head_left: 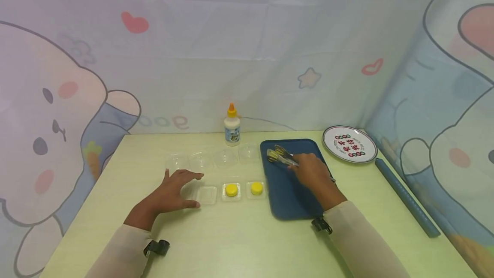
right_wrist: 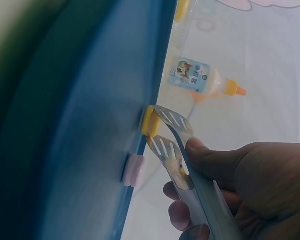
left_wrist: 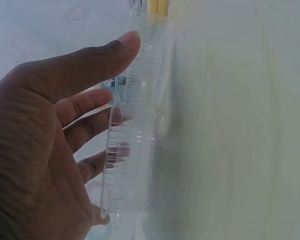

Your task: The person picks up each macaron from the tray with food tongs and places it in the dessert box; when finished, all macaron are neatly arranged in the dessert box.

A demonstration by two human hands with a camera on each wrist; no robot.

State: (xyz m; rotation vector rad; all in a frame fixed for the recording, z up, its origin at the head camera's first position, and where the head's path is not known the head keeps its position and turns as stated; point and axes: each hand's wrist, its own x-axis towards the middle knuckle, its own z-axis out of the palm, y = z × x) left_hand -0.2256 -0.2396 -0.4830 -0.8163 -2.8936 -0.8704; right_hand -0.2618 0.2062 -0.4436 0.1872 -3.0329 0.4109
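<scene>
My right hand (head_left: 313, 174) grips metal tongs (right_wrist: 177, 150) with slotted ends over the blue tray (head_left: 287, 203). In the right wrist view the tong tips stand around a yellow macaron (right_wrist: 149, 121) at the tray's far part. A pale pink macaron (right_wrist: 134, 170) sits near it. My left hand (head_left: 170, 193) is spread at the left end of a clear plastic box (head_left: 207, 195), thumb and fingers either side of its edge. Two yellow macarons (head_left: 231, 190) sit in separate compartments of the box; the compartment left of them holds nothing, and the leftmost is partly hidden by the hand.
The box's clear domed lid (head_left: 225, 158) lies folded back behind it. A white bottle (head_left: 232, 130) with an orange tip stands at the rear. To the right are a printed plate (head_left: 349, 144) and a long blue roll (head_left: 407, 198). A patterned curtain (head_left: 247, 55) hangs behind the table.
</scene>
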